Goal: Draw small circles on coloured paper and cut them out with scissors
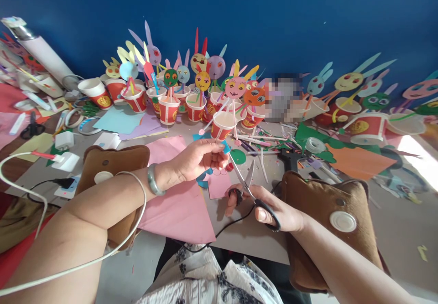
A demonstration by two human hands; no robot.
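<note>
L hand (pixel 195 160) pinches small blue paper scrap (pixel 226 147); R hand (pixel 285 213) holds black-handled steel scissors (pixel 247 187). Prob. cutting step; next snip needs steady paper.

A greenish bangle (pixel 152 182) joins dark-flowered white clothing (pixel 201 274).

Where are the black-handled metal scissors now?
In the head view, just right of centre, the right hand holds the scissors open near a blue paper piece.
</note>
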